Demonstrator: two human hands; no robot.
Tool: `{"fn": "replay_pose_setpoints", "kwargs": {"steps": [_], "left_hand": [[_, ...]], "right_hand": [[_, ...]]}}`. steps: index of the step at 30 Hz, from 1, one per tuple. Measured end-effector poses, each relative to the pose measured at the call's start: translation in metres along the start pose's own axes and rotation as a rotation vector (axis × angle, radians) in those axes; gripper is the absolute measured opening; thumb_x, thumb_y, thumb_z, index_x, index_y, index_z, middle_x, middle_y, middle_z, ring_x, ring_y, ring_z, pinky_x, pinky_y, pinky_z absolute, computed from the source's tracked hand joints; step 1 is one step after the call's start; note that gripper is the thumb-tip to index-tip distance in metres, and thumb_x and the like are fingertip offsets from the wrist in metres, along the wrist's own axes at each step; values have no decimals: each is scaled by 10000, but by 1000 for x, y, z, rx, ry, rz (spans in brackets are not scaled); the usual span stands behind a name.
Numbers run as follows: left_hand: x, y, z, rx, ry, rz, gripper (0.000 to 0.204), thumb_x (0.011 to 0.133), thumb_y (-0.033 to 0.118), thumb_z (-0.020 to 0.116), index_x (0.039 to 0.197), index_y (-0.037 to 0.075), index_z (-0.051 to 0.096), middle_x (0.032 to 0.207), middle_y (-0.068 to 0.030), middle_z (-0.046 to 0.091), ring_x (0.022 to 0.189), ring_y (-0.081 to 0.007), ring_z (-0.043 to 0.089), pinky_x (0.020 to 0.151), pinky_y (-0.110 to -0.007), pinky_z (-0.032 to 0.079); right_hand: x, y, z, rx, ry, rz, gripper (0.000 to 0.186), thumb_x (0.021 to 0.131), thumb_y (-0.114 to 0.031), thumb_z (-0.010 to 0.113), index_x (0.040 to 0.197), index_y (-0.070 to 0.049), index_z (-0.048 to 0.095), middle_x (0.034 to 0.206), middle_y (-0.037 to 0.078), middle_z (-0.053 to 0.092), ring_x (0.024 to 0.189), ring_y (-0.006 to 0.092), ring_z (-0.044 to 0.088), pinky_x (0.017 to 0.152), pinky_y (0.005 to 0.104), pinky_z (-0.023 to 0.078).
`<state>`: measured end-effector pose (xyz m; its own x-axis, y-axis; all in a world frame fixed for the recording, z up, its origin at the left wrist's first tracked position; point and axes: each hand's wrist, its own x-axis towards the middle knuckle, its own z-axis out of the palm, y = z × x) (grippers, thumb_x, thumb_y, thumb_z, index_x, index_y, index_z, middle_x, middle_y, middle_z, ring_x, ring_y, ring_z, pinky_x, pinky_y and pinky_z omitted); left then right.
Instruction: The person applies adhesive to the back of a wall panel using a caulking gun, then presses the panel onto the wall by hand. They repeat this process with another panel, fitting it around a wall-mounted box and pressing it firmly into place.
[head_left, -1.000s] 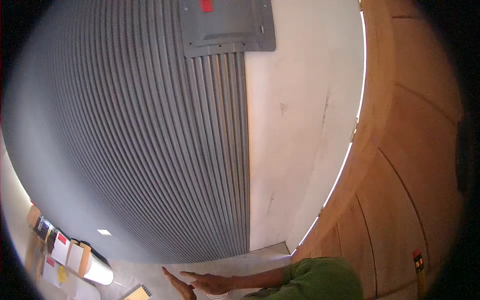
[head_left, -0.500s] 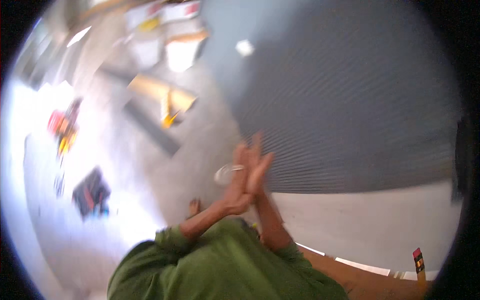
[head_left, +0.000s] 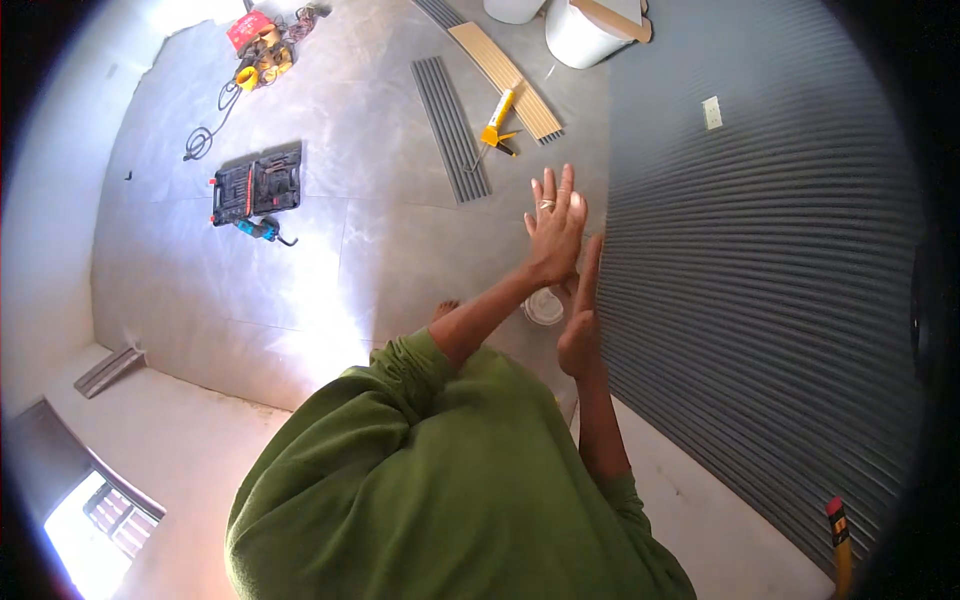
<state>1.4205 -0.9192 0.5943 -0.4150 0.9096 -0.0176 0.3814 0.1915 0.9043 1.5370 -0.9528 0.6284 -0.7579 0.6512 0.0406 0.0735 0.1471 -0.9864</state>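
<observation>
My left hand (head_left: 555,240), a ring on one finger, is open with fingers stretched out, near the middle. My right hand (head_left: 582,315) is open beside and below it, fingers straight, just left of the grey ribbed wall panelling (head_left: 760,300); I cannot tell if it touches the wall. Neither hand holds anything visible. A small white round container (head_left: 542,310) is on the floor beneath my hands. Bare toes (head_left: 446,306) show beside my left forearm. A yellow pencil (head_left: 841,555) with a red eraser shows at the lower right rim.
Grey floor (head_left: 380,250) carries a yellow caulking gun (head_left: 497,122) beside grey (head_left: 448,130) and tan (head_left: 505,80) ribbed strips, an open black tool case (head_left: 268,185), a blue power tool (head_left: 252,228), heaped cords and tools (head_left: 260,55), and white buckets (head_left: 575,40). A socket (head_left: 712,112) is on the wall.
My view has swung from the wall down to the floor. My hands came up from the lower edge to the middle; since half a second ago my left hand has shifted up and right.
</observation>
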Motion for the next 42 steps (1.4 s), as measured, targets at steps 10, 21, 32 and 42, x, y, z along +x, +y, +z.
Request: {"fn": "replay_pose_setpoints", "kwargs": {"steps": [10,21,32,42], "left_hand": [[-48,8,20,-375,-124,465,978,901,704,242,1474,-43,-23,1536,-280,-42,1424,-437,-55,1137,-527,11],[-19,55,-62,-235,-367,302,976,838,668,322,1497,36,-25,1574,-166,6,1416,-421,93,1107,-596,110],[123,-142,-166,211,117,70,642,993,511,162,1520,149,103,1552,-207,129,1439,-394,35,1159,-488,63],[193,-182,-259,-394,314,-101,838,923,687,99,1514,93,68,1563,-171,115,1446,-320,89,1160,-444,76]], "right_hand": [[41,-39,-26,315,374,99,1039,754,-868,63,1519,-170,-27,1533,270,94,1405,416,181,1132,525,170],[93,63,10,1309,-261,-364,804,880,-748,142,1514,-259,72,1546,221,89,1403,422,175,1082,650,178],[202,57,104,331,-83,106,638,1026,-391,228,1490,5,41,1537,200,187,1397,283,270,1118,440,221],[342,16,172,290,-142,-6,714,1006,-309,339,1479,-18,-109,1516,266,195,1397,379,246,1135,400,203]]}}
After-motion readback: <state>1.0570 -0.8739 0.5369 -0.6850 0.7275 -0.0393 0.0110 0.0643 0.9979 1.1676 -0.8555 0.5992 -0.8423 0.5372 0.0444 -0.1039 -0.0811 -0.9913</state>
